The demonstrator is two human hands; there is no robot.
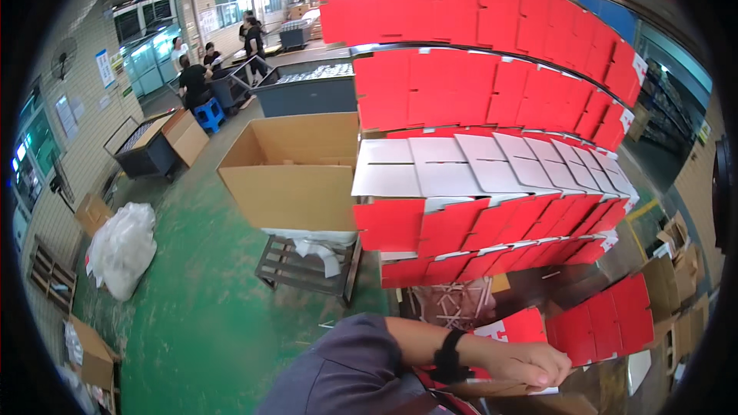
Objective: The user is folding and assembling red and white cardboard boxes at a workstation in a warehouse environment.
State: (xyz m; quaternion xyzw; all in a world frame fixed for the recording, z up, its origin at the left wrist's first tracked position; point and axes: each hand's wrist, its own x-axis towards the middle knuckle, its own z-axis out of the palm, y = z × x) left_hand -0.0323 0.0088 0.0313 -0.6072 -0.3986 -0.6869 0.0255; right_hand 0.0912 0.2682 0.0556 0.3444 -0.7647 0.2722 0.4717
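My left arm, in a dark grey sleeve with a black band at the wrist, reaches across the lower edge toward the right. My left hand (538,365) is closed, fingers curled over the edge of a brown cardboard piece (492,389); its lower part is cut off. Right beside the hand are red slotted cardboard sheets (603,327) and a red piece with white cut-outs (523,327). My right hand is not visible. In front rise tiers of red cardboard pieces (450,88), with overlapping white-faced flaps (442,163) along a middle tier.
A large open carton (288,198) sits left of the red tiers, above a slatted metal stand (304,270). A white plastic bag (123,250) lies on the green floor. Carts (304,92) and several people (254,46) are farther back. Cardboard scraps (676,280) lie at right.
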